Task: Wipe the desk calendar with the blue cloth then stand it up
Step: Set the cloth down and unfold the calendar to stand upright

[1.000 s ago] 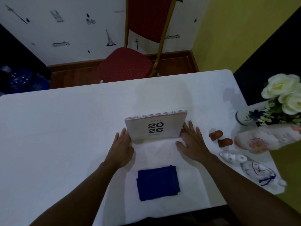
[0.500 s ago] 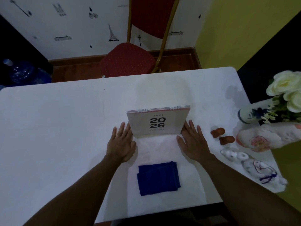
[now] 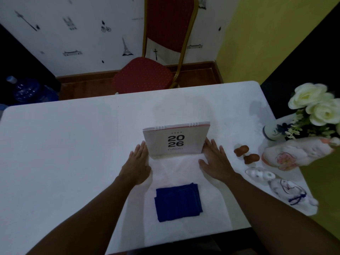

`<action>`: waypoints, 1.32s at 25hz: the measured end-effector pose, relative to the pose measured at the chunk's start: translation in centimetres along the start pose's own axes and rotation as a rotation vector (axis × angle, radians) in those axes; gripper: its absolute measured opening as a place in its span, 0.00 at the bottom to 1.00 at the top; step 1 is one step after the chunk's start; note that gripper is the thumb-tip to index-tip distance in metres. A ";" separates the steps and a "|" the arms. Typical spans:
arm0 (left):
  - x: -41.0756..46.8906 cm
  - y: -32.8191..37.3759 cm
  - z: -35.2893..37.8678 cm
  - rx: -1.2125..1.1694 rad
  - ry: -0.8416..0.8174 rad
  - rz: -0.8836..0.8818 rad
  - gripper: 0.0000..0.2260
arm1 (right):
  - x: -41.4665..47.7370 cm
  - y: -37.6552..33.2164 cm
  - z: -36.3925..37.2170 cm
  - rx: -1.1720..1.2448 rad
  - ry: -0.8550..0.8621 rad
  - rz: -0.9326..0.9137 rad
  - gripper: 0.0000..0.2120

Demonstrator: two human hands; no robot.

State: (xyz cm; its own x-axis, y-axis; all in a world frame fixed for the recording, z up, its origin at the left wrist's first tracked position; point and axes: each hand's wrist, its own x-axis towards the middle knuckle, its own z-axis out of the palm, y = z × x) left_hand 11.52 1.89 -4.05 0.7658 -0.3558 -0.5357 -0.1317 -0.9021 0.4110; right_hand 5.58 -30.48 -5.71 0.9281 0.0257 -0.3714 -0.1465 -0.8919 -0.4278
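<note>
Dim room, light low and bluish. White table (image 3: 73, 144) fills the foreground, rounded far corners. Beyond its far edge, a red upholstered chair (image 3: 143, 74) with a gold metal frame, seat facing the table. Behind it a white wall (image 3: 73, 43) printed with small black motifs: tower, bicycle, bridges. Wooden skirting (image 3: 193, 66) and brown wood floor (image 3: 82, 89) below. Yellow wall (image 3: 266, 34) at the right. Blue water jug (image 3: 27, 91) past the far left corner.
</note>
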 end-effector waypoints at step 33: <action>7.0 22.3 -5.5 -0.810 0.203 0.231 0.34 | -2.8 1.7 -12.3 1.030 0.663 0.438 0.41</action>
State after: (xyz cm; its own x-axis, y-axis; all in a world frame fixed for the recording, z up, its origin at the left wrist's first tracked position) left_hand 17.43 -19.41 5.43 0.8827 -0.3888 -0.2639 0.1322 -0.3334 0.9335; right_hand 6.97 -37.59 4.76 0.6842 -0.6685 -0.2913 -0.3975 -0.0071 -0.9176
